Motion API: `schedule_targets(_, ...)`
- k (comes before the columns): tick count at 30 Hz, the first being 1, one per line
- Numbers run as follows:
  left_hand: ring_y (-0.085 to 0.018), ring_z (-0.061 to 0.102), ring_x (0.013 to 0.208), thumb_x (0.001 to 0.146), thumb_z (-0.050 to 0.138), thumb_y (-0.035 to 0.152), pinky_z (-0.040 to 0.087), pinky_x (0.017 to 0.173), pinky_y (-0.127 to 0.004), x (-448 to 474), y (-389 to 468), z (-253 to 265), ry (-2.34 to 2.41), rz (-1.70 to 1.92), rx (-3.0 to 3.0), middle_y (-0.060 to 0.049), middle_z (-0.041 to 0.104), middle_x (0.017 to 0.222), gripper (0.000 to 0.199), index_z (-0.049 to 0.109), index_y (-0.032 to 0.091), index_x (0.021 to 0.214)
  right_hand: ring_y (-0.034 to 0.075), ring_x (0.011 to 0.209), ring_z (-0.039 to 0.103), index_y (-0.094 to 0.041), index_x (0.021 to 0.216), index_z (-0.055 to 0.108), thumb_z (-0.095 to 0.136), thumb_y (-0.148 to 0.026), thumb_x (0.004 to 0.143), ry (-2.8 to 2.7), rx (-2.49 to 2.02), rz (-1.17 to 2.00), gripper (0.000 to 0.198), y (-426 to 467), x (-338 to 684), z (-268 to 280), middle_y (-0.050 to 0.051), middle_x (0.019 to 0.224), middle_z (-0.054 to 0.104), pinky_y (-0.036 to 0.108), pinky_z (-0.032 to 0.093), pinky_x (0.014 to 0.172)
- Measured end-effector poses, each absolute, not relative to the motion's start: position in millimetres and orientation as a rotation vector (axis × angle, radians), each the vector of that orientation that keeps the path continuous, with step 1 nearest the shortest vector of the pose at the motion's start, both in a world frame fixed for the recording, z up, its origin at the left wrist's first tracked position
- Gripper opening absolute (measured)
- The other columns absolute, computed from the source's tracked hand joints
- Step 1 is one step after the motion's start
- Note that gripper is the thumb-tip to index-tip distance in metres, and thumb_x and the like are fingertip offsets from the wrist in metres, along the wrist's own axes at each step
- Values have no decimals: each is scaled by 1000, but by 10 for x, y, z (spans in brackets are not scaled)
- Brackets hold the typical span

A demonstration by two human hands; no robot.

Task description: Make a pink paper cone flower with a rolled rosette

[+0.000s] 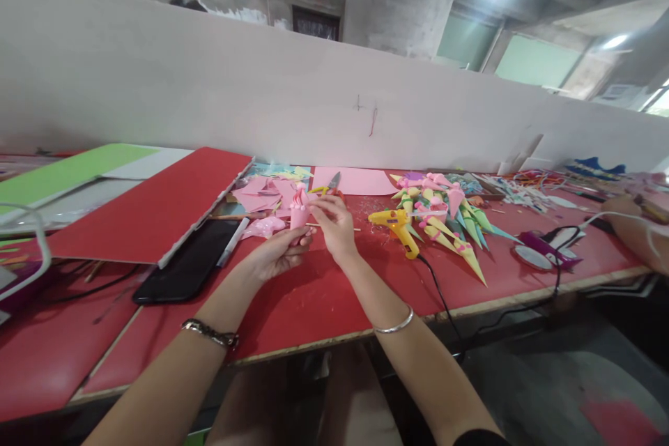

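Upright in my left hand [285, 252] is a pink craft ice-cream cone [299, 212] with a swirled pink top. The fingers of that hand are wrapped round its lower part. My right hand [334, 223] is at the cone's upper right side, fingertips pinched together against or close to the swirl; what they hold, if anything, is too small to tell. A yellow hot glue gun [400, 228] lies on the table to the right of my right hand. Behind the cone are pink paper scraps [258, 194] and scissors [328, 188].
Several finished paper cones [454, 209] are heaped beyond the glue gun, whose black cord runs over the table edge. At left lie a black phone [188, 261], a white marker [233, 242] and a large red board [162, 202]. Another person's arm [632, 230] rests at far right.
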State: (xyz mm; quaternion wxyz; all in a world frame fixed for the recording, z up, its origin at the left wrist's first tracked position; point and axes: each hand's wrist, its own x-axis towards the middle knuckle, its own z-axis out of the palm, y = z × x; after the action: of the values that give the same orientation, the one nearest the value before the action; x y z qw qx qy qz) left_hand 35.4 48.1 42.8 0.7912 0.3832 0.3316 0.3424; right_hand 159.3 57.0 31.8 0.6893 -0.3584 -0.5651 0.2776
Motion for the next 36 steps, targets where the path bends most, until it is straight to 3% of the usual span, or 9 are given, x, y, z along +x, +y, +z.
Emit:
schedule_targets(4, 1, 17, 32, 76, 58, 23, 18, 31, -9, 352, 466, 433, 701, 704, 851, 9, 36, 49, 20, 46, 14, 63, 15, 104, 52, -24, 82, 70, 58, -27, 76, -1324, -755, 664, 14, 584, 1585, 300, 4, 103, 56, 28, 43, 90)
schedule_targets(11, 0, 18, 34, 72, 63, 25, 15, 32, -9, 359, 433, 434, 694, 667, 898, 10, 32, 46, 23, 45, 15, 62, 16, 97, 56, -21, 95, 64, 63, -27, 69, -1139, -651, 916, 27, 576, 1566, 311, 4, 104, 61, 29, 46, 83)
schedule_targets(14, 0, 18, 34, 72, 64, 26, 14, 32, -10, 354, 426, 433, 694, 664, 910, 11, 30, 45, 23, 46, 15, 63, 13, 78, 59, -21, 104, 57, 66, -30, 64, -1063, -647, 1127, 42, 595, 1573, 313, 3, 97, 63, 24, 49, 65)
schedule_targets(16, 0, 18, 34, 71, 64, 26, 14, 32, -10, 347, 426, 432, 694, 661, 915, 11, 29, 45, 22, 47, 15, 64, 9, 59, 55, -22, 107, 55, 65, -33, 64, -1054, -651, 1296, 46, 598, 1581, 316, 0, 87, 63, 20, 43, 48)
schedule_targets(19, 0, 19, 34, 70, 66, 26, 14, 32, -10, 338, 429, 428, 694, 653, 919, 11, 29, 45, 23, 47, 15, 64, 6, 46, 45, -21, 92, 60, 66, -36, 65, -1030, -597, 1501, 32, 583, 1591, 323, -3, 70, 61, 18, 33, 38)
schedule_targets(23, 0, 19, 35, 69, 67, 26, 14, 32, -10, 336, 434, 418, 692, 649, 917, 11, 30, 45, 23, 47, 15, 64, 5, 44, 43, -19, 72, 60, 69, -32, 63, -930, -490, 1647, 19, 565, 1594, 338, -5, 58, 57, 15, 31, 37)
schedule_targets(30, 0, 20, 34, 70, 65, 23, 15, 33, -10, 337, 435, 412, 688, 672, 896, 10, 33, 45, 23, 46, 15, 63, 3, 44, 45, -22, 80, 62, 71, -19, 58, -804, -442, 1685, 24, 554, 1595, 379, -7, 62, 61, 13, 31, 35)
schedule_targets(36, 0, 22, 33, 72, 64, 22, 15, 32, -10, 339, 435, 427, 692, 702, 872, 11, 31, 44, 19, 49, 13, 64, 4, 49, 46, -22, 83, 62, 68, -27, 63, -910, -454, 1645, 22, 543, 1575, 381, -6, 66, 60, 14, 34, 41)
